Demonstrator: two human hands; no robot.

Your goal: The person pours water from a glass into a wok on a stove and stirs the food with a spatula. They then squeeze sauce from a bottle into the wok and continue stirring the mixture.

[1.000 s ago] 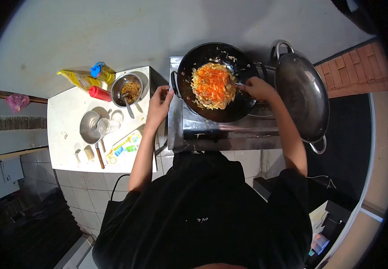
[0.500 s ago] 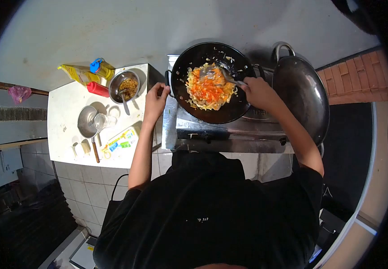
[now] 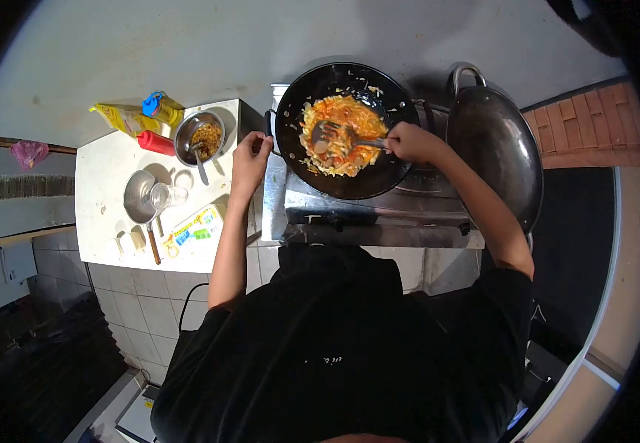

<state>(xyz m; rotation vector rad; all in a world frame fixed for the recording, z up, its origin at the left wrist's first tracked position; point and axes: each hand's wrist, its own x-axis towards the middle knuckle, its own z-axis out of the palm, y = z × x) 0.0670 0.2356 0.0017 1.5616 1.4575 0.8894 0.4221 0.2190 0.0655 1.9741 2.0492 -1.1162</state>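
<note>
My right hand [image 3: 411, 142] is closed around the handle of a metal spatula [image 3: 368, 142]. Its slotted blade lies in the left half of a black wok [image 3: 342, 190], in among shredded, orange-red sauced food [image 3: 351, 112]. At the wok's left side, my left hand [image 3: 250, 161] pinches the small loop handle [image 3: 272, 131] between thumb and fingers. Beneath the wok is a silver gas stove [image 3: 364, 229]; the burner under it is hidden.
A larger wok [image 3: 493, 159] stands on the stove's right. On the white table [image 3: 105, 221] at left are a metal bowl of brown food [image 3: 207, 135] with a spoon, a saucepan [image 3: 139, 198], a clear cup [image 3: 165, 196], a red bottle [image 3: 156, 142] and a yellow packet [image 3: 120, 119].
The spatula blade has moved left and toward me through the food, and my right hand has shifted slightly left with it. My left hand stays at the wok handle.
</note>
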